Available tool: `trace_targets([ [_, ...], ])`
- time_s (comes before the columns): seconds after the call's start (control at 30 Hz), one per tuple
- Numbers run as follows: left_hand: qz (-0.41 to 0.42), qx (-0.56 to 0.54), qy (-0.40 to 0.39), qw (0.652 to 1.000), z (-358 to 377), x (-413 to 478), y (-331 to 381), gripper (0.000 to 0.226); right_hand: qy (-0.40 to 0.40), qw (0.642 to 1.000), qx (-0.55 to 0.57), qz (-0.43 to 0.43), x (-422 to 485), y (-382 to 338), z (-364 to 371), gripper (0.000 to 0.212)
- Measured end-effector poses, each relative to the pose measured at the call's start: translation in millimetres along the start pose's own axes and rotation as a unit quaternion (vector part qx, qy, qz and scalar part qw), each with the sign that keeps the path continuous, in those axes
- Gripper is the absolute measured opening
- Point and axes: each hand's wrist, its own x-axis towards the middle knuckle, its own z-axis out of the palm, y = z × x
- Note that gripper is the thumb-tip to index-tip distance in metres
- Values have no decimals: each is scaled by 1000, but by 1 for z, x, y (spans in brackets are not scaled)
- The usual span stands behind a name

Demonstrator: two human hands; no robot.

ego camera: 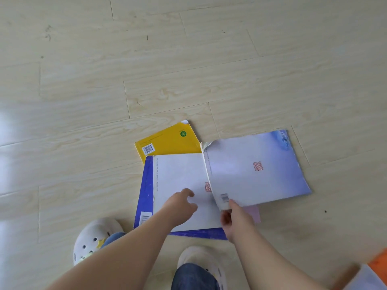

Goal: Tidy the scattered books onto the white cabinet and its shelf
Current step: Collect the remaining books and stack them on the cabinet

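Several books lie overlapping on the wooden floor in front of my feet. A yellow book (169,141) with a barcode is at the back. A blue-edged book (145,185) lies under a white book (180,176). To the right lies a pale lilac-covered book (255,166) with a red seal. My right hand (234,218) pinches the near left corner of the lilac book, and that corner is lifted. My left hand (180,204) hovers over the white book with its fingers apart, holding nothing. The white cabinet is out of view.
Pale wood-plank floor (188,59) stretches all around. My two feet in white clogs (94,237) stand just short of the books. An orange and white object (374,271) sits at the bottom right corner. A pink sheet (255,214) peeks out under the lilac book.
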Motion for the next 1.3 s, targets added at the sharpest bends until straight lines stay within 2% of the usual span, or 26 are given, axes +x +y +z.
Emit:
trace_targets([
  [0.07,-35,-86,19,996,-3,-1,0,31,-74,997,-11,-14,-9,5,12,9],
  [0.1,-51,-164,24,985,-6,-2,-1,29,-106,994,-16,-3,-16,10,17,8],
  [0.17,-78,-356,5,931,-15,-4,0,29,-152,987,-43,39,-27,25,24,8],
  [0.2,-85,-406,8,910,-18,-6,0,24,-166,982,-64,59,-31,33,25,9],
  [0.27,-100,-387,53,915,-22,-5,-9,13,-166,976,-122,72,-32,48,24,18],
  [0.33,-128,-326,86,933,-22,-2,-22,8,-115,980,-153,56,-24,53,20,28],
  [0.4,-141,-254,105,951,-21,3,-39,11,-34,990,-132,24,-13,47,13,36],
  [0.47,-151,-139,124,971,-22,1,-50,15,36,993,-112,-9,-5,36,6,42],
  [0.53,-169,-20,120,978,-23,-1,-62,17,86,991,-100,-29,-1,27,-1,48],
  [0.6,-194,22,103,975,-22,-2,-72,10,125,988,-86,-36,4,23,-9,56],
  [0.63,-203,7,98,974,-21,-2,-73,14,131,988,-69,-37,5,21,-13,56],
  [0.73,-236,-82,128,960,-22,-1,-73,61,103,994,-20,-29,7,20,-17,46],
  [0.8,-244,-29,169,955,-22,-3,-73,74,93,995,-15,-23,8,20,-16,41],
  [0.87,-227,6,177,958,-22,-4,-76,81,85,996,-8,-18,9,21,-13,38],
  [1.03,-224,-106,146,958,-21,3,-78,80,67,997,-18,19,12,35,-5,46],
  [1.17,-228,-233,150,934,-29,5,-83,73,35,998,-16,45,14,41,-1,46],
  [1.23,-229,-212,145,939,-28,3,-84,73,13,999,-5,37,14,37,2,43],
  [1.3,-229,-180,145,945,-27,1,-83,72,9,1000,3,21,12,33,7,26],
])
